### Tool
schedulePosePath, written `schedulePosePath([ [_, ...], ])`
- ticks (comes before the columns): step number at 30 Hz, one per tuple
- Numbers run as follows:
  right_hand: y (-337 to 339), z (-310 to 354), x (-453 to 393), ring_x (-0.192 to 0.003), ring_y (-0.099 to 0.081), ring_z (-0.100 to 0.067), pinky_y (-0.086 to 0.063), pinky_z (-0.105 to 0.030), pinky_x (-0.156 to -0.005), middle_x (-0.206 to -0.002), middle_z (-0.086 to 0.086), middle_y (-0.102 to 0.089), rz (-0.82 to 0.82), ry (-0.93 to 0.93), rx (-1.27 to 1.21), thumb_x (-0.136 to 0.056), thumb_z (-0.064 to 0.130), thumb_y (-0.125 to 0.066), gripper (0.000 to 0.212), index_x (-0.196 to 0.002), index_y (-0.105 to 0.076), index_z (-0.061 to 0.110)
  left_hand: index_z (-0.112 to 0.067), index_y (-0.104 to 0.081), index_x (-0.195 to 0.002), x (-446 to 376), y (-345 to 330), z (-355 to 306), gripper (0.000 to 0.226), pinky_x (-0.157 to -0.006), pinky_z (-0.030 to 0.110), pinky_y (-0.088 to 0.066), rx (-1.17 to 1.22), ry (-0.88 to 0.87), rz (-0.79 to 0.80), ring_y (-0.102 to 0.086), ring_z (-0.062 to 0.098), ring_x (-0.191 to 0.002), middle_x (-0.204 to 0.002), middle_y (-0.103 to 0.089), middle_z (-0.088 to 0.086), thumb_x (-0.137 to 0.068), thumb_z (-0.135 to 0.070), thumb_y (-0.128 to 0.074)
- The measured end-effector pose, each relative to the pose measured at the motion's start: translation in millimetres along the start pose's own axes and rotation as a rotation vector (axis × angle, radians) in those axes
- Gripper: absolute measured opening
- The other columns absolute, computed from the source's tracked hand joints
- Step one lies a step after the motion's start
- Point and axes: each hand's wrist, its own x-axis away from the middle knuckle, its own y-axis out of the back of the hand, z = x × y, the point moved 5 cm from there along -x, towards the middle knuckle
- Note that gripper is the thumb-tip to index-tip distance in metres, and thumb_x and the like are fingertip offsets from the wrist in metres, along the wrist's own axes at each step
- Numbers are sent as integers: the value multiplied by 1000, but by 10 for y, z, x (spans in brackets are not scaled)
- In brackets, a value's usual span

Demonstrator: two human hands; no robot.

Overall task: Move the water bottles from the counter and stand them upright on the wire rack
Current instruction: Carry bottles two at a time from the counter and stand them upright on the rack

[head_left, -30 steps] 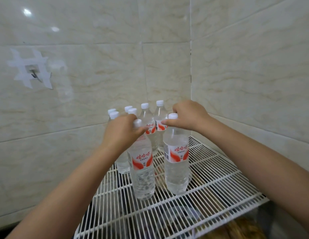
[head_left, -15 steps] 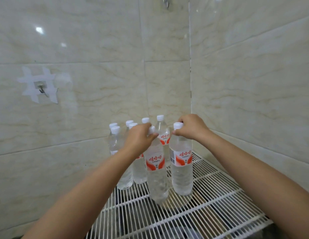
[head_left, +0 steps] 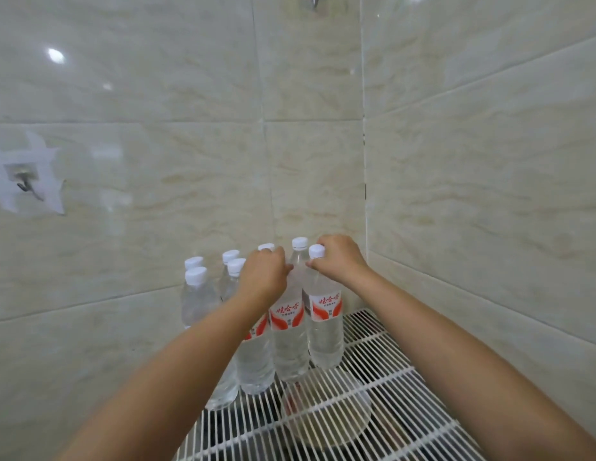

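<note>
Left hand (head_left: pixel 264 277): grip closed over the neck of one labelled bottle (head_left: pixel 288 331). Right hand (head_left: pixel 339 261): grip pinching the cap of another bottle (head_left: pixel 324 322). Both upright at wire rack (head_left: pixel 383 387) back corner. Full, likely heavy, smooth; necks the best hold. Red-and-white labels, Chinese characters.

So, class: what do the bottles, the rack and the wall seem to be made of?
Bottles: clear, probably plastic; contents show through; white screw caps, red-and-white labels.
Rack: thin parallel rods, glossy white, likely coated metal wire.
Wall: glazed beige marble-look tiles, with grout lines and lamp reflections.
</note>
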Motion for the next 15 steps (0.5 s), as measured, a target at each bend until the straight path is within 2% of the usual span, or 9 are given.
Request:
schedulePosePath([
  [2,-57,14,-33,-78,-45,-21,-22,-16,-47,-70,-1,-47,2,10,-20,-84,23,-63,37,-58,-37,17,-1,-50,-108,6,-24,21,29,-81,37,-43,-2,0,-20,-52,32,-107,-113,-58,19,-98,-27,-42],
  [3,-82,19,-41,-79,-47,-22,-23,-17,-47,-70,-2,-50,1,19,-35,-84,22,-63,31,-61,-43,16,-1,-50,-109,8,-39,25,29,-82,37,-42,-4,2,-28,-52,32,-107,-114,-58,19,-98,-27,-41],
  [5,-116,14,-64,-87,-55,-28,-27,-23,-51,-89,-12,-63,-31,47,-51,-85,22,-62,14,-85,-60,8,-2,-49,-111,13,-52,13,30,-83,35,-41,-28,6,-28,-50,31,-108,-116,-57,17,-98,-27,-40],
  [6,-125,8,-67,-92,-57,-29,-29,-25,-56,-98,-16,-65,-51,54,-44,-85,22,-62,21,-95,-62,4,-2,-48,-112,19,-59,1,30,-84,35,-41,-54,5,-26,-50,31,-108,-117,-56,17,-99,-27,-39],
  [7,-133,-7,-65,-91,-57,-29,-30,-25,-59,-102,-17,-66,-63,59,-38,-85,23,-61,26,-99,-61,1,-2,-48,-113,24,-68,-11,30,-85,34,-41,-77,4,-22,-50,31,-108,-118,-55,16,-99,-27,-39],
  [10,-151,-33,-42,-81,-46,-20,-28,-24,-55,-103,-17,-65,-91,78,-36,-86,23,-61,27,-101,-59,0,-4,-45,-117,61,-79,-45,30,-86,33,-39,-70,-11,-22,-49,30,-108,-122,-52,14,-99,-26,-39],
  [12,-174,-64,-16,-85,-48,-20,-31,-24,-65,-106,-15,-63,-105,85,-20,-88,26,-59,29,-104,-57,2,-4,-37,-129,119,-82,-62,36,-90,33,-38,-25,-25,-3,-45,29,-114,-131,-45,13,-98,-22,-39],
  [14,-198,-68,36,-103,-52,-26,-39,-27,-76,-116,-15,-58,-116,124,28,-88,26,-59,37,-116,-53,3,-4,-31,-135,191,-67,-56,40,-94,34,-39,-7,-39,-11,-42,29,-120,-138,-39,13,-98,-16,-38],
  [15,-190,-45,82,-110,-51,-30,-45,-31,-84,-120,-18,-56,-154,180,77,-84,24,-64,46,-121,-50,2,-3,-34,-134,240,-46,-48,40,-94,36,-40,-1,-49,-22,-42,30,-120,-137,-41,14,-96,-12,-39],
])
